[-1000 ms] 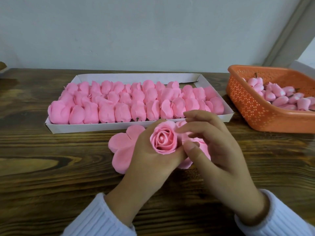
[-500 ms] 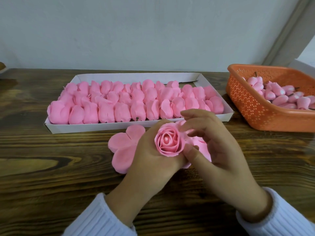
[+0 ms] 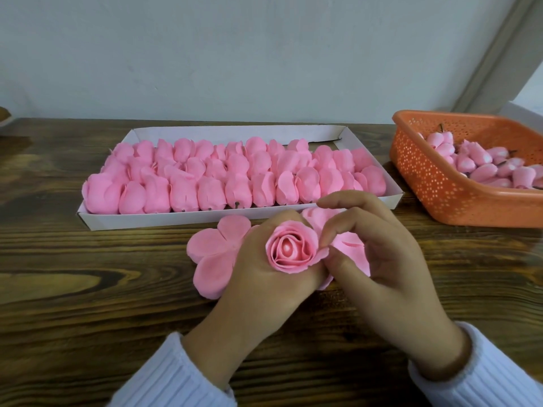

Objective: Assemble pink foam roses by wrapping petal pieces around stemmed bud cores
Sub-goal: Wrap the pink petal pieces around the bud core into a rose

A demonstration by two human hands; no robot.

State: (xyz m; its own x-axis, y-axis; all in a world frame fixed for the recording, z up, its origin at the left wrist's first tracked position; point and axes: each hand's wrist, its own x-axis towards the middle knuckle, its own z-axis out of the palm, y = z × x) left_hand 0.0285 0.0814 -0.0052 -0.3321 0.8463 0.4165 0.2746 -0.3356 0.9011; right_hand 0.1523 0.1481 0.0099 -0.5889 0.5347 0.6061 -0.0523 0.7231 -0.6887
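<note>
my left hand [image 3: 264,283] is curled round the half-wrapped rose [image 3: 291,248]; my right hand [image 3: 385,259] pinches its outer petal [image 3: 318,255] at 3 o'clock. next i'd smooth it snug, then take the petal piece [image 3: 214,254] at 9 o'clock.

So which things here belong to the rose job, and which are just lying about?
Job: half-wrapped pink foam rose; flat pink foam petal pieces; orange plastic basket of bud cores; white cardboard tray of wrapped roses.
Lying about: brown object at far-left edge; white object behind basket.
</note>
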